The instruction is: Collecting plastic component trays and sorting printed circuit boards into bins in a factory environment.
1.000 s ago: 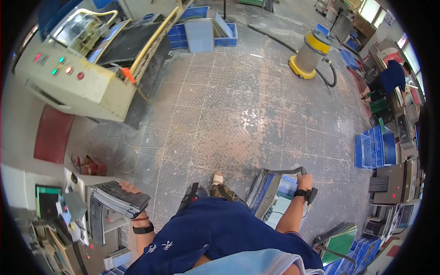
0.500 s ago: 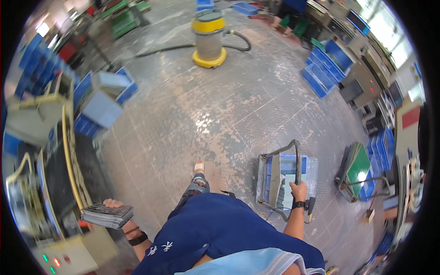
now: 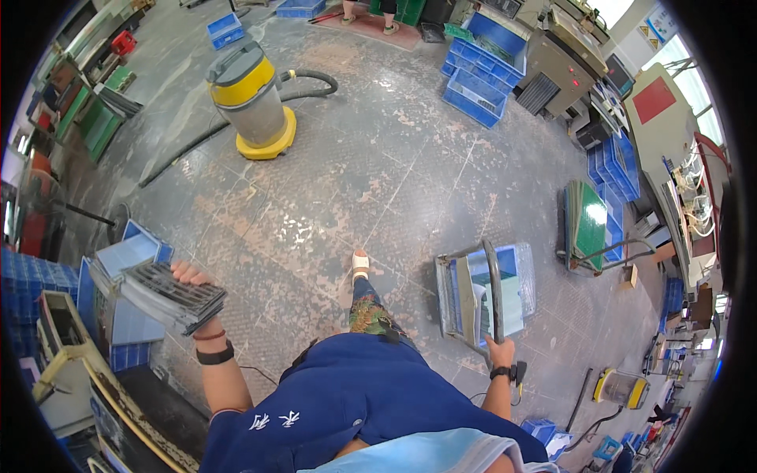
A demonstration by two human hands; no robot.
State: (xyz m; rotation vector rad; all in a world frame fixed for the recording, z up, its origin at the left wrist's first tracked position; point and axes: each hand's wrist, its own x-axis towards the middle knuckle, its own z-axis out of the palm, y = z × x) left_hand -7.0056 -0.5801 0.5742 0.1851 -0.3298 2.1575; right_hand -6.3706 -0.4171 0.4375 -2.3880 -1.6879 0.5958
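My left hand (image 3: 192,273) is closed round a stack of thin dark grey slotted panels (image 3: 172,299), held out at the left. The stack is tilted, and its near side shows many layered edges. My right hand (image 3: 499,351) is wrapped round the dark bar handle (image 3: 496,288) of a small cart. On that cart stands a blue crate (image 3: 475,260) with pale and greenish flat sheets (image 3: 505,303) in it. Behind the stack, close to my left hand, are blue crates with light blue flat covers (image 3: 132,251).
A yellow and grey vacuum cleaner (image 3: 256,102) with a black hose stands ahead on the worn floor. A second cart with green boards (image 3: 587,213) is at the right. Blue crates (image 3: 481,75) and machines line that side. A yellow-edged machine (image 3: 138,418) is close at the left.
I have walked forward, so the vacuum cleaner and left crates appear nearer. My left hand has lifted the panel stack farther ahead. My right hand stays on the handle and the cart moves along.
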